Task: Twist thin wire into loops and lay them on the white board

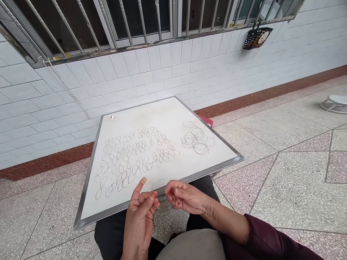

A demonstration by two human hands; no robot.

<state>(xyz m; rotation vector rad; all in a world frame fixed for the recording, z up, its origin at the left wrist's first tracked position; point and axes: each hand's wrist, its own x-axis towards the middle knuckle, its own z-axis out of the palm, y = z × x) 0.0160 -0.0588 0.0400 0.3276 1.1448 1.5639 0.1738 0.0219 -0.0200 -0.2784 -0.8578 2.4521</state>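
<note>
Above the near edge of a white table (pixel 146 115), my left hand (pixel 141 216) pinches a thin wire loop (pixel 159 180) between thumb and fingers. Its index finger points up and has a tan tape wrap on the tip. My right hand (pixel 187 196) grips the same loop on the other side, fingers curled. Part of the loop is hidden in the fingers. Beyond my left hand lie rows of thin wire loops twisted into figure-eights (pixel 137 168). A pile of plain round wire rings (pixel 200 148) overlaps on the table's right side.
The table has a grey metal rim (pixel 230 160) and stands close to a white tiled wall (pixel 162 68). A small white and red item (pixel 112 118) lies at its far left corner. A dotted bag (pixel 256 38) hangs from the window bars. At right stands a low stool (pixel 337 101).
</note>
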